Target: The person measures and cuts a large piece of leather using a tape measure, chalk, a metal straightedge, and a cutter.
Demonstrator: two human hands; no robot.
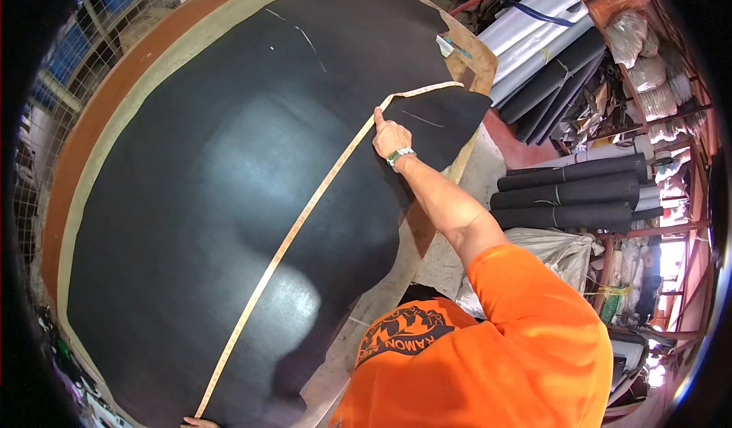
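A yellowish-white measuring tape (283, 246) lies in a long diagonal line across a large black sheet (183, 214) that looks like leather hide. My right hand (392, 138), with a banded bracelet or watch at the wrist, pins the tape to the sheet under its extended index finger; the other fingers are curled. Past that fingertip the tape bends and its loose end trails right to the sheet's edge. At the bottom edge of the view, my left hand (200, 423) holds the tape's near end, mostly cut off by the frame. Chalk-like marks (305, 39) show on the sheet.
Beneath the sheet is a table with a brown border (57, 222). Wire mesh (65, 89) stands behind it. Tied black rolls (568, 192), silvery rolls (534, 24) and a red metal rack (698, 230) are at the right. A small white item (444, 45) lies near the sheet's upper right edge.
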